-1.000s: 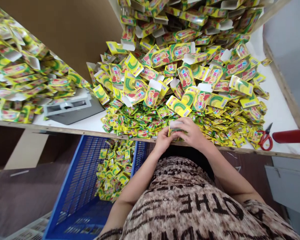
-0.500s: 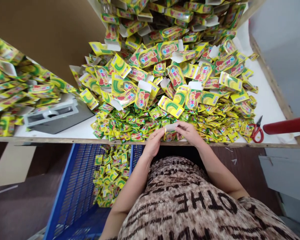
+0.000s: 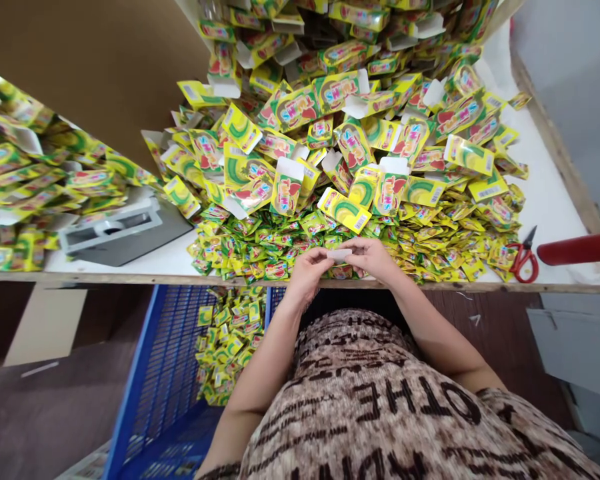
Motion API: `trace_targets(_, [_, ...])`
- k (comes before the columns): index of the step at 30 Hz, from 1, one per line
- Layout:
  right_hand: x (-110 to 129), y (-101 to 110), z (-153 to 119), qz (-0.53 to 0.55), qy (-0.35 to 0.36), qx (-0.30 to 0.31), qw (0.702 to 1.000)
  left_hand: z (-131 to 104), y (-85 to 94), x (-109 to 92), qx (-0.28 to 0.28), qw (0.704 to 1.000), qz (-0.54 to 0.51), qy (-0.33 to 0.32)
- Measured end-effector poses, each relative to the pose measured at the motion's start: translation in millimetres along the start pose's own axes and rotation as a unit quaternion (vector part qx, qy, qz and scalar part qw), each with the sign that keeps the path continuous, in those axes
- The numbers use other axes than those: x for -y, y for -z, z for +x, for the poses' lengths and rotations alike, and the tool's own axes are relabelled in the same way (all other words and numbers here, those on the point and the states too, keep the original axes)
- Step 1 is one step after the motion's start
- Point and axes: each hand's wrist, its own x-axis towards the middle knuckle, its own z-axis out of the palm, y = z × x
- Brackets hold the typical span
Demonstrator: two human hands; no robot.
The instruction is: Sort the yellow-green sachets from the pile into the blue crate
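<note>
Between my two hands, at the table's front edge, is a small box with a pale whitish side or flap facing up. My left hand pinches its left end, and my right hand grips the right end. Just beyond my fingers lie small green and yellow packets in a wide heap. Behind them rises a large pile of yellow-green printed boxes, several with white flaps sticking open.
Red-handled scissors and a red tube lie at the right. A grey holder stands left, near a brown carton. Below the table edge, a blue crate contains filled boxes.
Both hands have drawn slightly closer around the small box, whose pale part looks flatter and shorter. The view has shifted slightly, moving most table items a little to the right.
</note>
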Motion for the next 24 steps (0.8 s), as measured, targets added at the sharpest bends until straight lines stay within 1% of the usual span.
trace_targets(3, [-0.2,-2.1,4.1,0.024,0.047,-0.002,0.999,6.0,2.1,0.7,-0.018,1.000,-0.010,-0.017])
trace_targets(5, [-2.0,-1.9,4.4,0.031,0.079,-0.019,0.996,7.4,4.0,5.5,-0.027,0.999,-0.007,-0.043])
trace_targets(7, [-4.0,-1.3,3.6,0.024,0.085,-0.037,0.995,7.1,4.8,11.6,-0.041,0.996,0.013,-0.072])
trace_targets(10, [-6.1,-1.4,2.8,0.015,0.072,-0.056,0.996,6.6,2.2,17.5,-0.052,0.992,0.041,-0.107])
trace_targets(14, [-9.9,0.5,3.5,-0.011,0.090,-0.088,0.992,8.7,-2.1,15.4,-0.020,0.985,0.098,-0.141])
trace_targets(16, [-12.7,4.6,3.0,-0.026,0.107,-0.080,0.991,9.4,-1.2,13.0,0.000,0.973,0.150,-0.173])
trace_targets(18, [-15.6,9.6,0.8,-0.062,0.140,-0.061,0.986,9.1,1.4,12.0,0.017,0.956,0.196,-0.220])
trace_targets(21, [-21.2,13.4,-5.4,-0.140,0.213,-0.062,0.965,7.4,5.8,14.5,0.043,0.935,0.222,-0.274])
trace_targets(24, [-31.4,7.7,-13.0,-0.184,0.266,-0.104,0.941,5.9,8.3,21.2,0.067,0.927,0.222,-0.294])
